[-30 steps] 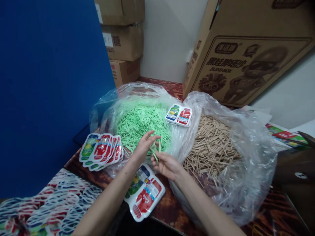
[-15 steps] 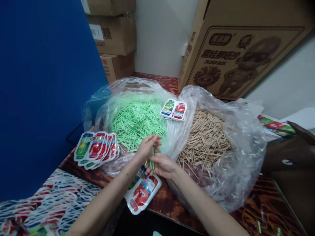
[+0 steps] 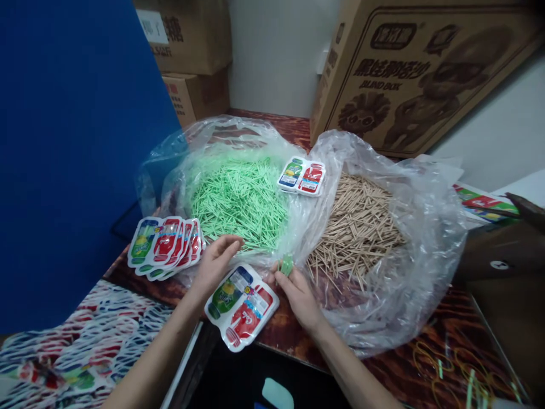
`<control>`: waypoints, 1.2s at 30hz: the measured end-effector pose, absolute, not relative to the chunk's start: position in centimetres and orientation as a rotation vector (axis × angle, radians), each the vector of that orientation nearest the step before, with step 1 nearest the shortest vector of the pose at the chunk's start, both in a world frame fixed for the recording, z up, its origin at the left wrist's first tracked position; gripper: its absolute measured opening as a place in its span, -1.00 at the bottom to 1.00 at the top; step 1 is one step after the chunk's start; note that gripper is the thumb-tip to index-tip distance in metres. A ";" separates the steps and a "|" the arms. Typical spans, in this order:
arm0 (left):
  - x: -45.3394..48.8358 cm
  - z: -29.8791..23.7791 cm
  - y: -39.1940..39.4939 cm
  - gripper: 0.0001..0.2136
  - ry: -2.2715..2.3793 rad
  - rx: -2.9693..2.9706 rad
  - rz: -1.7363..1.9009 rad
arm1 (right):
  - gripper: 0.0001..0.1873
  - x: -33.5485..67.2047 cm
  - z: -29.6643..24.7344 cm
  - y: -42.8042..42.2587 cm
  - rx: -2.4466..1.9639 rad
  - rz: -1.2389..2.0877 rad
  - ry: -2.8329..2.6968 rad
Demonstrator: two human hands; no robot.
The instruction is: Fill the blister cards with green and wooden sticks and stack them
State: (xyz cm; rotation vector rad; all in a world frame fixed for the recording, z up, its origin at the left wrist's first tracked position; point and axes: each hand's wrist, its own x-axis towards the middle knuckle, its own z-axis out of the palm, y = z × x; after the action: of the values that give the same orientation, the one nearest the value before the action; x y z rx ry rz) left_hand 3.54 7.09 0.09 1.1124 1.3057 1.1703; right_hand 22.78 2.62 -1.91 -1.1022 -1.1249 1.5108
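Observation:
My right hand (image 3: 300, 292) pinches a small bundle of short green sticks (image 3: 286, 264) at the near edge of the plastic bags. To its left, my left hand (image 3: 217, 261) is empty, fingers loosely stretched out, near the front of the green stick pile (image 3: 240, 201). Between my wrists a printed card pack (image 3: 242, 307) with a green drink picture and a red cola picture lies at the table's front edge. A fanned stack of the same packs (image 3: 166, 247) sits left of the green pile. More packs (image 3: 301, 176) rest on the plastic between the two piles.
Brown sticks (image 3: 355, 227) fill the clear bag (image 3: 438, 227) at right. Behind stand a large carton (image 3: 383, 85) and stacked boxes (image 3: 200, 94). A blue panel (image 3: 76, 142) borders the left side. Rubber bands (image 3: 443, 363) and loose green pieces lie at front right.
My hands have drawn apart: the left moved left, off the sticks, while the right keeps the green bundle. The card pack beneath is now fully uncovered. The view has tilted down slightly.

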 end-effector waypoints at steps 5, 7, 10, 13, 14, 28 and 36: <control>1.9 -1.2 2.4 -0.79 1.514 1.478 1.046 | -0.88 22.5 -4.2 0.2 -1.303 1.193 -1.370; 1.9 -1.5 1.2 -0.80 1.589 1.619 1.017 | -0.87 22.2 -4.5 -0.1 -1.289 1.194 -1.378; 2.1 -2.1 0.3 -0.85 1.698 1.808 0.941 | -0.83 22.0 -4.5 -0.3 -1.238 1.245 -1.377; 2.5 -2.8 0.0 -0.84 1.769 1.974 0.809 | -0.79 22.0 -4.3 -0.3 -1.220 1.276 -1.351; 2.6 -3.0 0.0 -0.79 1.790 2.023 0.772 | -0.79 22.0 -4.3 -0.4 -1.218 1.281 -1.339; 3.0 -3.8 0.2 -0.78 1.977 2.063 0.673 | -0.85 22.3 -2.8 2.4 -1.277 1.239 -1.359; 1.9 -4.6 1.2 -0.87 1.758 1.918 0.903 | -0.87 23.8 1.6 12.0 -1.301 1.042 -1.603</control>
State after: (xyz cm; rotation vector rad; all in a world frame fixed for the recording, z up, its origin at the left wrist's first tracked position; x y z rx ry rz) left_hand 1.89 1.22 -4.58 1.9180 1.7581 0.9029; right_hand 23.78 12.03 1.60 -1.3010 -1.6031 1.0416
